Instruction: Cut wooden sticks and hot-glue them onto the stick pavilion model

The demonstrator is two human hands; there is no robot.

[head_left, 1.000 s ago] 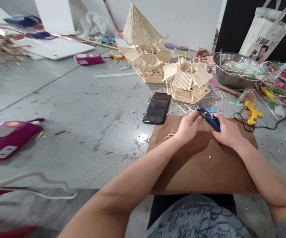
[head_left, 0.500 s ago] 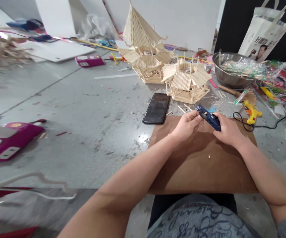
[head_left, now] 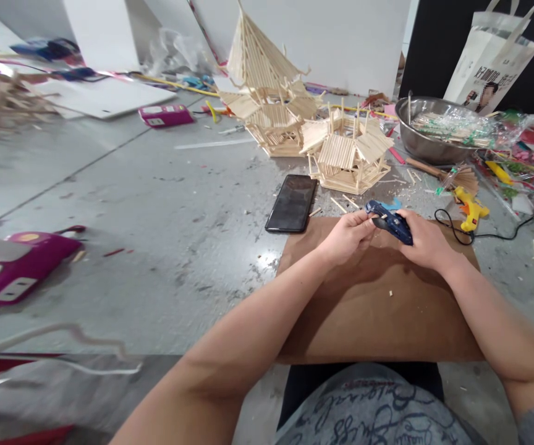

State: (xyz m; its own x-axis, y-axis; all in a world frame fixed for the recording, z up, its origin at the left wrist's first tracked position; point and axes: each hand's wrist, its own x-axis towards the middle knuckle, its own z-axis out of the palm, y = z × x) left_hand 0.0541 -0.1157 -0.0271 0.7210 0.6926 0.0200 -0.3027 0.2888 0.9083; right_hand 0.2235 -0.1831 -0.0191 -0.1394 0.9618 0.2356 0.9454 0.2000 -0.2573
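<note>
My right hand (head_left: 423,240) is wrapped round a dark blue hand tool (head_left: 390,220), its head pointing up and left. My left hand (head_left: 347,236) is pinched at the tool's head, fingertips closed on a small wooden stick piece that is too small to make out clearly. Both hands hover over the far edge of a brown cardboard sheet (head_left: 373,309) lying on the grey floor in front of me. A few short stick bits lie on the cardboard.
A black phone (head_left: 292,202) lies left of the hands. Behind stand two wooden stick pavilion models (head_left: 348,154) (head_left: 267,93). A yellow glue gun (head_left: 471,210) with cord and a steel bowl (head_left: 434,130) of sticks are at right. Magenta boxes (head_left: 16,259) sit at left.
The hands and the blue tool have stayed almost in place; the left fingers have closed in a little nearer the tool's head. The view has shifted slightly.
</note>
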